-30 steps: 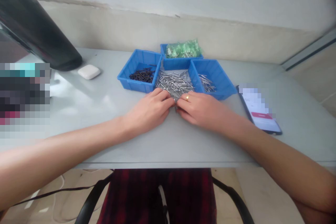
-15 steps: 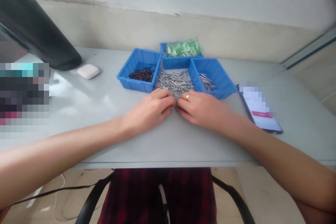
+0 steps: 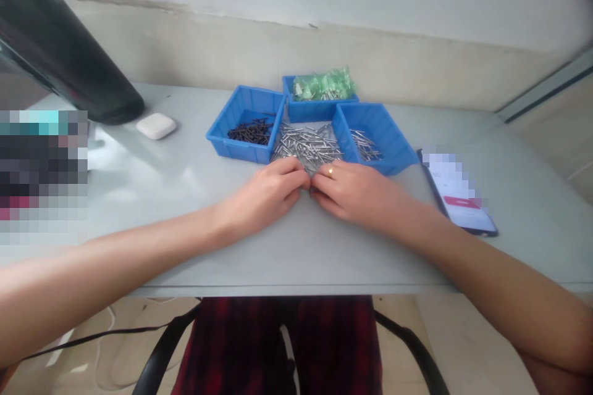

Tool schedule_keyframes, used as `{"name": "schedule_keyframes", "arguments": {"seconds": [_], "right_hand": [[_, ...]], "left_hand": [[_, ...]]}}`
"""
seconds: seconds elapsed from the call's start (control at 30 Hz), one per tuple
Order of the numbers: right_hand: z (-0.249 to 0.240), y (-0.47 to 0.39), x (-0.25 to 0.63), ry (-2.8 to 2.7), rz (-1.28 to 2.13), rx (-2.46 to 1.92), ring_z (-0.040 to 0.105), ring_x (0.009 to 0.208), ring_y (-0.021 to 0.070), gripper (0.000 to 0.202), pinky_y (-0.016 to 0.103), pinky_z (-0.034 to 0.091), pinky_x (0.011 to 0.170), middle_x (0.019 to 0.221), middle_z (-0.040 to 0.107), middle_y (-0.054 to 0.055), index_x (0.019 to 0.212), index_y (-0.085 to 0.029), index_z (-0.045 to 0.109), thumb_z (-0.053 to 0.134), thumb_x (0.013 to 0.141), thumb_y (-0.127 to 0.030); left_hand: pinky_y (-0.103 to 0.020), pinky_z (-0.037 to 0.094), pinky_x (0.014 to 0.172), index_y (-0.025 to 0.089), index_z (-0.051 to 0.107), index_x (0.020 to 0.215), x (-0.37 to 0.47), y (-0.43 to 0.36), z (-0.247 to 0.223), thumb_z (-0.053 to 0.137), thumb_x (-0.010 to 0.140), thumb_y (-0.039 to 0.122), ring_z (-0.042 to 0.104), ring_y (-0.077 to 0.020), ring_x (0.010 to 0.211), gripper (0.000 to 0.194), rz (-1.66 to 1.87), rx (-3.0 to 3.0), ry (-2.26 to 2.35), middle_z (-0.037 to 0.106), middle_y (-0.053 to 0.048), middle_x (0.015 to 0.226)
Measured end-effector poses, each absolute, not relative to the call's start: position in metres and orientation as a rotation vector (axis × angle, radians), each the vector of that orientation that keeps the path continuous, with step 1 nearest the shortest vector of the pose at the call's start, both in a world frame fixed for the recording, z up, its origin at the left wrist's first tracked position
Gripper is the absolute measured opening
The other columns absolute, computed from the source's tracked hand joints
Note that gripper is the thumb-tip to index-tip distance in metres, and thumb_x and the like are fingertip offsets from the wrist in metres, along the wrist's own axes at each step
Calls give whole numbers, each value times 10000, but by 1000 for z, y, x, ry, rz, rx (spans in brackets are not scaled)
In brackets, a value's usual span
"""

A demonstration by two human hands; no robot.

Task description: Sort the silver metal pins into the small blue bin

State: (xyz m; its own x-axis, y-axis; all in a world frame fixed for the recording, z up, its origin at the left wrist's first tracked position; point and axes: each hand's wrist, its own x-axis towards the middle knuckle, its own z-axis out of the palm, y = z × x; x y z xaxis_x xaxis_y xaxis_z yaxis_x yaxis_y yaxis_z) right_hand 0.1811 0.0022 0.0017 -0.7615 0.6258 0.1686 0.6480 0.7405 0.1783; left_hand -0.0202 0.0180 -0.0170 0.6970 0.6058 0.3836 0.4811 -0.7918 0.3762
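My left hand (image 3: 278, 188) and my right hand (image 3: 349, 188) meet fingertip to fingertip over the table, just in front of a loose pile of thin silver metal pins (image 3: 308, 143). The fingers of both are closed in a pinch. Whatever they hold is mostly hidden; only a tiny dark bit shows between the tips. Left of the pile, a blue bin (image 3: 241, 147) contains dark screw-like pieces (image 3: 252, 131). To its right, another blue bin (image 3: 393, 163) has some silver pins (image 3: 365, 145) in it.
Behind the pile stands a third blue bin (image 3: 310, 111) with green plastic packets (image 3: 324, 84). A phone (image 3: 458, 197) lies at right. A white case (image 3: 156, 126) and a large dark cylinder (image 3: 69, 55) are at left. The table's front edge (image 3: 296, 290) runs before my lap.
Almost nothing differs. Both hands keep the same place and pinch, with at most a very slight shift of the fingertips. The bins and pins have not moved.
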Motion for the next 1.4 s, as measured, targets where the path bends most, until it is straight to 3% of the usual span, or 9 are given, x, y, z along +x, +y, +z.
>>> {"name": "schedule_keyframes", "arguments": {"seconds": [0.93, 1.17, 1.4], "right_hand": [[2, 2, 181, -2834, -336, -1031, 545, 788, 195, 227, 310, 384, 705, 856, 627, 81, 892, -122, 618, 427, 940, -234], [3, 1, 181, -2841, -321, -1048, 547, 805, 198, 230, 313, 389, 716, 876, 630, 79, 903, -123, 623, 427, 941, -236], [3, 2, 181, -2850, -307, -1060, 544, 804, 195, 215, 313, 389, 717, 881, 631, 81, 899, -125, 621, 435, 935, -226]], "left_hand": [[-263, 476, 775, 133, 620, 892, -20, 18, -18, 474, 861, 64, 567, -144, 840, 165, 738, 2655, 841, 571, -52, 934], [-296, 474, 822, 153, 622, 889, -21, 17, -17, 464, 863, 70, 558, -174, 935, 180, 688, 2717, 839, 570, -56, 994], [-286, 475, 804, 148, 626, 891, -22, 20, -19, 443, 868, 65, 567, -156, 875, 202, 656, 2694, 797, 581, -53, 956]]}}
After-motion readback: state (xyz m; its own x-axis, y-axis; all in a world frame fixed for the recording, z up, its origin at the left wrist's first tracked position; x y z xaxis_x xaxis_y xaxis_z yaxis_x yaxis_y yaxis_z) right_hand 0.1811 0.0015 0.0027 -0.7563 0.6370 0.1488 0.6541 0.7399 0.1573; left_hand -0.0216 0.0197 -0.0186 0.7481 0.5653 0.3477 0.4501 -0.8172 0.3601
